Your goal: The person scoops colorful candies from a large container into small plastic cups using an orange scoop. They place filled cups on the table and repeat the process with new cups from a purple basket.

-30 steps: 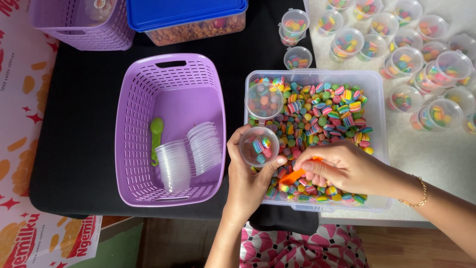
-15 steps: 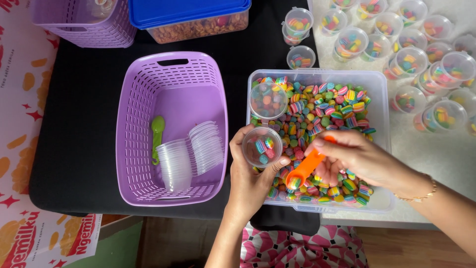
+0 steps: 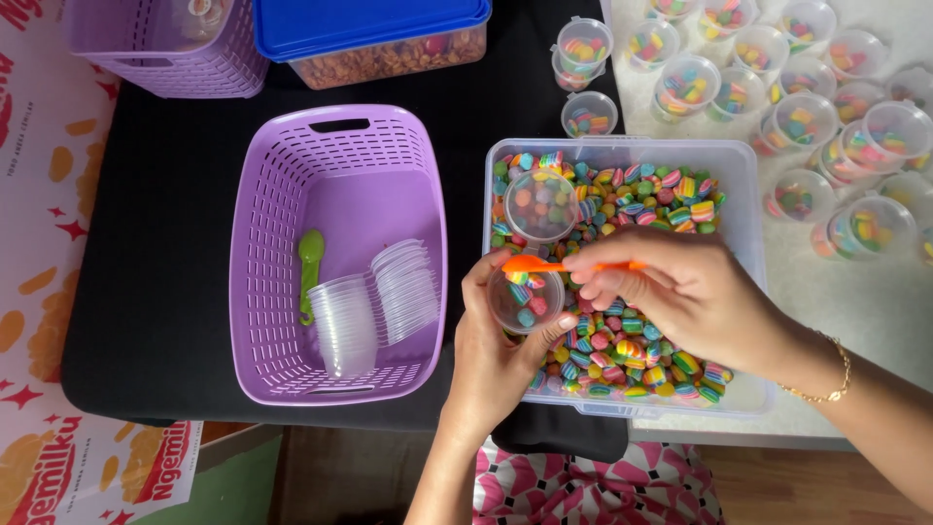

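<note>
Up came my right hand (image 3: pixel 680 292) with the small orange plastic spoon (image 3: pixel 544 263), now tipping striped rainbow candies (image 3: pixel 622 340) into the little clear plastic cup (image 3: pixel 525 301) gripped by my left hand (image 3: pixel 496 360) at its nine o'clock.

One head view looks steeply down, close over the table (image 3: pixel 175 292).

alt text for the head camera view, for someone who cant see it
A person's right hand tips an orange spoon of striped candies into a small clear cup held by the left hand, over a clear tub of candies. A purple basket with empty cups sits left; filled cups sit right.
</note>
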